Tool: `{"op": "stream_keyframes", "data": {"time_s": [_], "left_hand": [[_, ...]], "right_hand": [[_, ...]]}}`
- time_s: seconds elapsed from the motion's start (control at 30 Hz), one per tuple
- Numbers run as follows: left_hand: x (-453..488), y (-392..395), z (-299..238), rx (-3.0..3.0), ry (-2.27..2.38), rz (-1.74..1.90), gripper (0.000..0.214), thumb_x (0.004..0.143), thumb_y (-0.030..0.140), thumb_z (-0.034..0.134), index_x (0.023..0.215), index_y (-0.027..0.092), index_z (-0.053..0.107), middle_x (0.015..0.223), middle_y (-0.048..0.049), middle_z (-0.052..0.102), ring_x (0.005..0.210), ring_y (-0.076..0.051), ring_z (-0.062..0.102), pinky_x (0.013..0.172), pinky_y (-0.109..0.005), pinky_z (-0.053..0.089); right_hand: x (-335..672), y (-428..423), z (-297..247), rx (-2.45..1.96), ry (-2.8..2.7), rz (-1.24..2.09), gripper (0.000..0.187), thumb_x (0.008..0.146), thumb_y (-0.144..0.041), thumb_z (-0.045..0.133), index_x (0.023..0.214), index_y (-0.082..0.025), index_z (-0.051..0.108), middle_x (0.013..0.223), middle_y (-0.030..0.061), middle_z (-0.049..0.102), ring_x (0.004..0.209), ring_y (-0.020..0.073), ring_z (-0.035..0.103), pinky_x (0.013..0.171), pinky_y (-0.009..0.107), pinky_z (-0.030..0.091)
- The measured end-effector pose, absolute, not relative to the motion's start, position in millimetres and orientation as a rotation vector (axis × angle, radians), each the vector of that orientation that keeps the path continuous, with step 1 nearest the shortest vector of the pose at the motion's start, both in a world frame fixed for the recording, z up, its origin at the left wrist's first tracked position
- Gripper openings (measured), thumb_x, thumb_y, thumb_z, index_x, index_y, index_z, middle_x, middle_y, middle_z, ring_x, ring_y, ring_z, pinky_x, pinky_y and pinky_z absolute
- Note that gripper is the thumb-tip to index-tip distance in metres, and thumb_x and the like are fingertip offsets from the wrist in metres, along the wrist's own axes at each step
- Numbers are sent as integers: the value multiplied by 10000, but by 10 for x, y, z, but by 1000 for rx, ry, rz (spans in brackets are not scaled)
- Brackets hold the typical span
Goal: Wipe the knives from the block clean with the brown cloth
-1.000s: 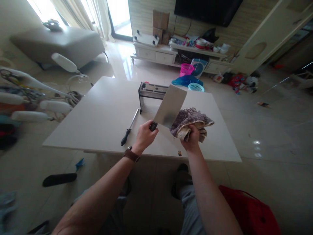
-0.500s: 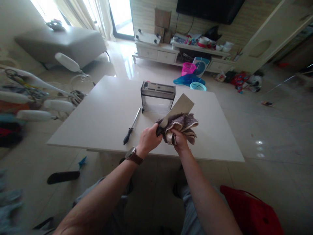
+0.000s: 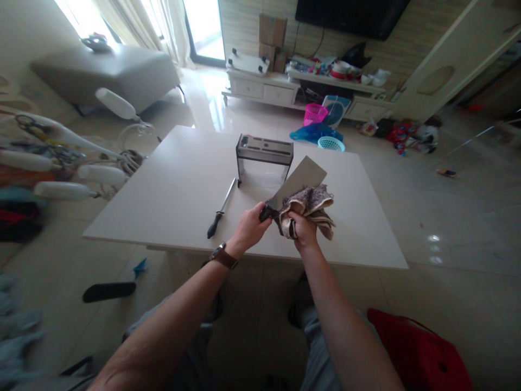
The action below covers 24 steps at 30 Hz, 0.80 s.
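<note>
My left hand is closed around the black handle of a broad steel cleaver, whose blade slants up and to the right over the white table. A watch sits on that wrist. My right hand grips a bunched brown and beige cloth, pressed against the lower side of the blade near the handle. A metal knife block stands just behind the blade. A sharpening steel with a black handle lies on the table to the left of my left hand.
A rack of white rods and cables stands at the left. On the floor are a red bag at lower right, a black slipper at lower left, and pink and teal baskets beyond the table. A TV cabinet lines the far wall.
The cleaver dropped from upright to a low slant. My right hand brought the cloth in from the right onto the blade, then slid it slightly along it.
</note>
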State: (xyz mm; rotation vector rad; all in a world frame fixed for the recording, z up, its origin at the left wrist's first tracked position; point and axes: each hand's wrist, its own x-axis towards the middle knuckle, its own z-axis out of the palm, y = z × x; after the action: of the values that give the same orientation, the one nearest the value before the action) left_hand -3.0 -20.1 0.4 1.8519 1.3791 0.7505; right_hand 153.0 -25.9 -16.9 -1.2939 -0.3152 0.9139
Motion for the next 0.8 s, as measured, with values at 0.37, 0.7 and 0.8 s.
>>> {"op": "stream_keyframes", "data": {"time_s": [0.37, 0.7, 0.8], "left_hand": [[2, -428, -12, 1916, 1501, 722, 259, 875, 222, 558, 1121, 191, 629, 826, -56, 709, 740, -210, 663, 640, -284, 401], [118, -281, -69, 1992, 1468, 747, 336, 852, 193, 594, 1184, 195, 639, 935, -110, 763, 859, -266, 715, 707, -306, 435], [147, -240, -64, 1973, 1426, 778, 332, 844, 187, 588, 1171, 195, 646, 916, -101, 758, 819, -250, 701, 692, -302, 427]], "right_hand": [[1482, -403, -178, -1328, -322, 1039, 279, 526, -133, 817, 797, -157, 751, 807, -20, 780, 851, 192, 743, 743, 272, 611], [1548, -303, -148, -1330, -232, 1106, 283, 475, -146, 818, 746, -168, 738, 824, -7, 789, 867, 213, 750, 776, 288, 618], [1580, -271, -142, -1333, -235, 1128, 280, 487, -155, 816, 756, -169, 740, 828, 0, 791, 884, 225, 752, 788, 303, 623]]}}
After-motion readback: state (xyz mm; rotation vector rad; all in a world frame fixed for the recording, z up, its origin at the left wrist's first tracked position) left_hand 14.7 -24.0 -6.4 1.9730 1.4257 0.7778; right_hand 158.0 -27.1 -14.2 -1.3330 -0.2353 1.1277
